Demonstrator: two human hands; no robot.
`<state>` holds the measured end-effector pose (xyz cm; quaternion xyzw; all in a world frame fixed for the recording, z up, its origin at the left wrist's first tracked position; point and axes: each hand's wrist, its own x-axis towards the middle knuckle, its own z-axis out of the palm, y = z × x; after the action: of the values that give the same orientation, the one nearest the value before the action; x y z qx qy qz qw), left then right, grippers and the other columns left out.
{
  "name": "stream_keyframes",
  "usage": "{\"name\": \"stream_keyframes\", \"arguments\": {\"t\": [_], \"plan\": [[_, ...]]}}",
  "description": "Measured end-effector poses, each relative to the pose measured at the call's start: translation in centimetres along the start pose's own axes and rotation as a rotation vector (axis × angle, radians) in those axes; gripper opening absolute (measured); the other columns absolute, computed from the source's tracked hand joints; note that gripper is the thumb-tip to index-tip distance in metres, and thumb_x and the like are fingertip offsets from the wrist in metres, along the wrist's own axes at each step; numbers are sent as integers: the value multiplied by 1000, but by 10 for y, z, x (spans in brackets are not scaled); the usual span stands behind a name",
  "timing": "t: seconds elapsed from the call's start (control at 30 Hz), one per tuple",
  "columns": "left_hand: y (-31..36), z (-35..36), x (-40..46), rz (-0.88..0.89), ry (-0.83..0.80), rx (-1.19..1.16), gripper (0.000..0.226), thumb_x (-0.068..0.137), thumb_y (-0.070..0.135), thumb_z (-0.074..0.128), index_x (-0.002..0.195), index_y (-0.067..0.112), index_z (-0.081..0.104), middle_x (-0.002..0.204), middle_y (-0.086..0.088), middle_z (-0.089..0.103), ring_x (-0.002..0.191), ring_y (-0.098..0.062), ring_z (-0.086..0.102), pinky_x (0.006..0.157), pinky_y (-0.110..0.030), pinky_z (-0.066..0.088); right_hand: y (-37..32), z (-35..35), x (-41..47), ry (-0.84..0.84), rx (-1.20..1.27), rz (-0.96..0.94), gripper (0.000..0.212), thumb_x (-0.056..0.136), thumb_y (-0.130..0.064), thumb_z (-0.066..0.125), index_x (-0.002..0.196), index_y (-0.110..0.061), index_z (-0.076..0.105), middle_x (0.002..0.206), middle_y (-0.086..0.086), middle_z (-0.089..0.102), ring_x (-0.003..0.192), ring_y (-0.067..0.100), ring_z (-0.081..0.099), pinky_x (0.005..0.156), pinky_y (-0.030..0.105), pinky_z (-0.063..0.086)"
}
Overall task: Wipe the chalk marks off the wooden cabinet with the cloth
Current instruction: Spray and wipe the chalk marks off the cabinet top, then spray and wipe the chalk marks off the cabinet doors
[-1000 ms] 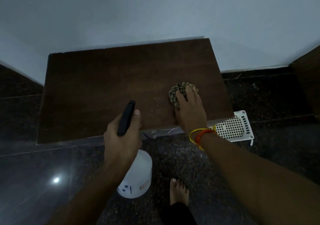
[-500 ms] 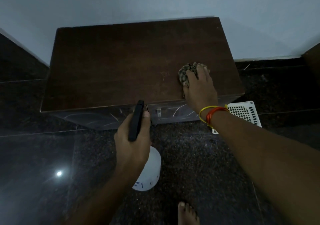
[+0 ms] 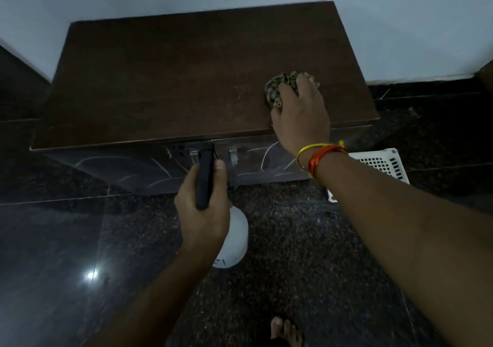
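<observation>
My bare foot (image 3: 286,332) shows at 6 o'clock on the dark speckled floor (image 3: 306,253); half a second ago only its toes peeked in, so my view has tipped a little nearer. Above it, my left hand (image 3: 204,210) grips the black trigger head of the white spray bottle (image 3: 234,237), fingers wrapped round it, thumb laid along its right side. It has kept that hold and sits a bit nearer the cabinet front than before.

Further out, white chalk marks (image 3: 264,157) still streak the wooden cabinet's front face at centre, beside two small metal handles (image 3: 232,156). At 3 o'clock a white perforated basket (image 3: 378,164) lies on the floor behind my right wrist, which wears yellow and orange bangles (image 3: 318,157).

Farther, my right hand (image 3: 300,117) presses the bunched, mottled cloth (image 3: 285,85) onto the wooden cabinet (image 3: 173,80) top near its right edge, fingers curled over it. The cloth has barely shifted along the top. Faint chalk scratches (image 3: 242,90) lie just left of it, toward 12 o'clock.
</observation>
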<state>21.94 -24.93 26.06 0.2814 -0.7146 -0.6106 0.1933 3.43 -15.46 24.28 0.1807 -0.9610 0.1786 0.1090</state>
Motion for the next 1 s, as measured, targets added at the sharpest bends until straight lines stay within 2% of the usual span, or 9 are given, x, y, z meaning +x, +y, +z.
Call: {"name": "stream_keyframes", "arguments": {"t": [0.07,0.17,0.27,0.33,0.43,0.57,0.73,0.87,1.0], "plan": [[-9,0,1,32,0,-22,19,95,37,53,82,25,61,72,-14,58,50,-22,50,45,-30,45,-2,4,-5,54,3,8,37,85,-21,57,119,-6,57,134,23,46,130,41,38,108,49,34],[-25,2,3,92,8,-34,24,91,42,52,82,23,61,76,-17,59,56,-35,51,48,-40,45,-3,10,-10,128,-1,19,35,86,-23,56,118,-9,59,135,19,46,132,37,37,107,47,36],[-42,5,9,141,52,-46,24,96,37,52,83,19,61,78,-20,58,63,-43,53,50,-46,45,-4,16,-13,224,-6,7,32,86,-22,54,115,-9,60,132,20,49,129,36,40,106,45,36],[-56,6,12,180,79,-65,23,98,33,53,81,18,60,73,-18,58,59,-41,52,48,-44,45,-3,23,-18,288,-4,-3,33,87,-21,54,117,-9,59,132,21,49,129,36,41,107,46,35],[-74,9,13,233,82,-105,23,98,30,54,81,17,59,63,-5,53,53,-30,50,45,-40,44,-2,32,-31,375,23,-30,40,88,-19,54,127,-8,54,140,22,42,133,37,36,112,46,29],[-94,10,8,285,88,-147,26,98,31,54,84,10,58,69,-16,52,61,-42,50,46,-42,43,-2,47,-54,489,42,-92,43,89,-14,51,132,-8,49,145,22,36,136,38,31,114,43,25],[-114,6,4,310,132,-166,29,98,32,55,82,8,58,75,-21,58,60,-45,51,47,-46,44,-1,68,-89,505,89,-177,49,83,-5,57,131,-7,50,145,24,36,136,39,30,114,43,25],[-119,2,2,339,137,-189,28,99,30,55,81,9,57,75,-22,58,60,-45,51,49,-46,44,-1,83,-120,469,177,-128,52,78,2,64,128,-6,53,143,22,39,134,36,33,112,37,25],[-120,-3,0,358,142,-188,27,98,32,55,78,14,58,73,-18,58,59,-42,53,50,-47,47,7,91,-140,401,237,-65,52,77,4,61,127,-5,53,141,21,40,133,36,36,111,46,33]]}}
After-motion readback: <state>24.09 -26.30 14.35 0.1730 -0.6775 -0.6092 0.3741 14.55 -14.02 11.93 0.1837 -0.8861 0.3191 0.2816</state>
